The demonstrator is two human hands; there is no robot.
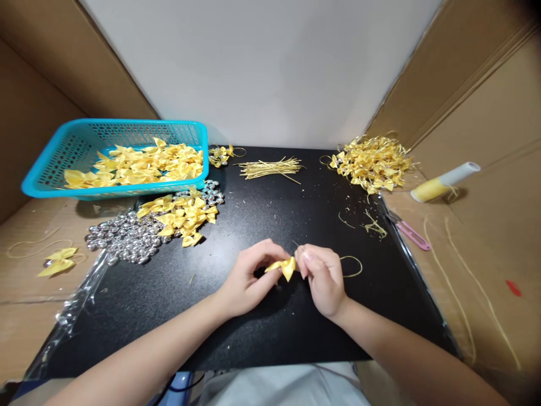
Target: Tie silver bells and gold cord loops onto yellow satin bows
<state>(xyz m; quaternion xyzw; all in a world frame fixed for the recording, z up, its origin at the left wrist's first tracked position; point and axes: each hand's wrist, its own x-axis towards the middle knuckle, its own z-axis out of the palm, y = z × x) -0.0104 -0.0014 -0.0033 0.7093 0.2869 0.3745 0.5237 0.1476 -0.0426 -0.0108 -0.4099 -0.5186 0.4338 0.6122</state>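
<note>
Near the front middle of the black board, my left hand [253,276] pinches a small yellow ribbon bow [287,268] between thumb and fingers. Close against the bow's right side is my right hand [322,276], its fingertips closed on what looks like a thin needle [295,242], whose dark tip shows above them. A loop of yellow cord [353,266] comes out behind the right hand and lies on the board. Whether the cord passes through the bow is hidden by the fingers.
At the left, a blue basket [205,152] holds yellow bows. Below it lie loose bows [186,217] and silver beads [127,234]. Cut cords [270,167] lie at the back, corded bows [374,163] at back right. A pink cutter [412,234] and thread tube [443,181] lie right.
</note>
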